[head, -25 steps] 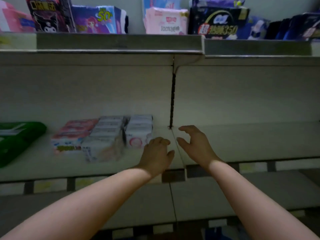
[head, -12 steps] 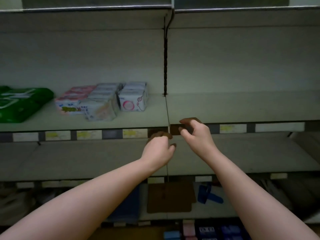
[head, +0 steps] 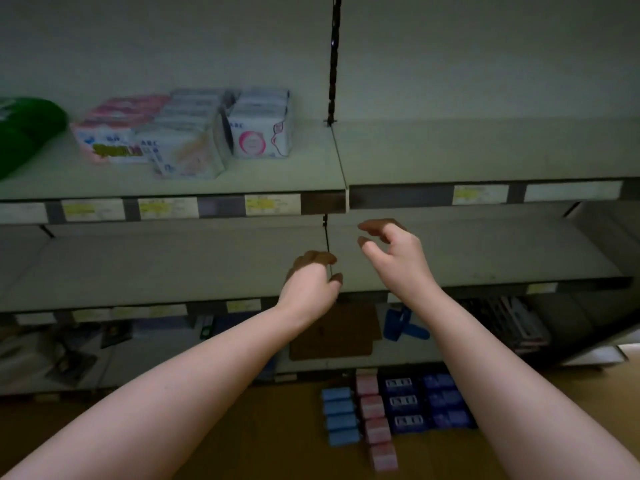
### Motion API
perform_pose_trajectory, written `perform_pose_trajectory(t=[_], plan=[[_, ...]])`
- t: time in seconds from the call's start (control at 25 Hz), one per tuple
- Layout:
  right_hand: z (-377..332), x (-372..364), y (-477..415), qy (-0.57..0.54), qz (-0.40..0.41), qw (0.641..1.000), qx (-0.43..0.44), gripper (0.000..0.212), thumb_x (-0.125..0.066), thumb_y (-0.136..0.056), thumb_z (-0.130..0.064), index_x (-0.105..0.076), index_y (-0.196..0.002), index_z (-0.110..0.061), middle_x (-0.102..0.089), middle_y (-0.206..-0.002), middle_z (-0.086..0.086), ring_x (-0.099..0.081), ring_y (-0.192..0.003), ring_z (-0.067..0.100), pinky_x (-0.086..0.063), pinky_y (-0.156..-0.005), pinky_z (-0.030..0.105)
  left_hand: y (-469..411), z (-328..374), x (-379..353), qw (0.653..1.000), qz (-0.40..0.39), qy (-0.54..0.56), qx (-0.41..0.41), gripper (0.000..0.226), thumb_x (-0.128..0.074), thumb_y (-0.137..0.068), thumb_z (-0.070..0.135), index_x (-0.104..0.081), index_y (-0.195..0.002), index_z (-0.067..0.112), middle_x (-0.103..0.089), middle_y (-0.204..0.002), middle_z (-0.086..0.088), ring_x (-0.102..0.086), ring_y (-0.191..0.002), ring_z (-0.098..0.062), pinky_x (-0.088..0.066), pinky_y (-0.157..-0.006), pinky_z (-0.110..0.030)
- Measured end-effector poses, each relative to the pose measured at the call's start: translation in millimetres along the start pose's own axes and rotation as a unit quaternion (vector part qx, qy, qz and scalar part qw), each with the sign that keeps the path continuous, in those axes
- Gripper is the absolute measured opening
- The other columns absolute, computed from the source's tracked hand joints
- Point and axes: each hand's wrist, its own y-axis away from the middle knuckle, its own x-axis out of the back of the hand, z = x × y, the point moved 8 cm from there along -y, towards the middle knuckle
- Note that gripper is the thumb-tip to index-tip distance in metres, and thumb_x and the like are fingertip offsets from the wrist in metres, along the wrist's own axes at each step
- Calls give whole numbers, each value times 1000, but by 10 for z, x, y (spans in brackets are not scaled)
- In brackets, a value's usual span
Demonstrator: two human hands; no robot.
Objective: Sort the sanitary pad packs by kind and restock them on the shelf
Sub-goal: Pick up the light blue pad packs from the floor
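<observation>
Pale store shelves [head: 485,150] fill the dim view, with a brown floor [head: 242,427] at the bottom. Compared with half a second ago, the view has tipped lower: the topmost shelf edge is gone and the packs on the floor show in full. Both hands, which were at the labelled front strip of the stocked shelf, now sit in front of the bare shelf [head: 173,265] below it.

The left hand [head: 310,289] has loosely curled fingers and holds nothing. The right hand [head: 394,258], just beside it, has spread, bent fingers and is also empty.

At upper left, three rows of packs stand side by side on the stocked shelf: pink packs [head: 114,133], white packs [head: 187,150] and white packs with a pink circle [head: 259,136]. How many are in each row cannot be told. A green pack [head: 24,133] is cut off by the left edge.

On the floor at lower centre lie four light blue packs [head: 341,419], four pink floor packs [head: 375,420] and three dark blue packs [head: 401,401]. More blue packs [head: 446,400] to their right are blurred and partly hidden by the right forearm.
</observation>
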Motion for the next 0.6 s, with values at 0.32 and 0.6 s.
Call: perform_pose_trajectory(t=[0.32, 0.6], plan=[[662, -112, 340, -43, -72, 996, -36, 35, -51, -94, -14, -52, -129, -11, -55, -124, -2, -51, -114, 11, -37, -83, 5, 297, -255, -493, 997, 16, 14, 74, 28, -52, -93, 21, -57, -119, 13, -64, -87, -2, -60, -73, -10, -52, -70, -24], [1597, -68, 539, -28, -120, 992, -34, 29, -54, -92, -14, -60, -121, -14, -58, -108, -5, -52, -95, 6, -36, -68, 4, 462, -379, -1497, 990, 23, 28, 134, 29, -52, -92, 19, -56, -120, 14, -56, -116, -6, -56, -102, -23, -47, -86, -29]])
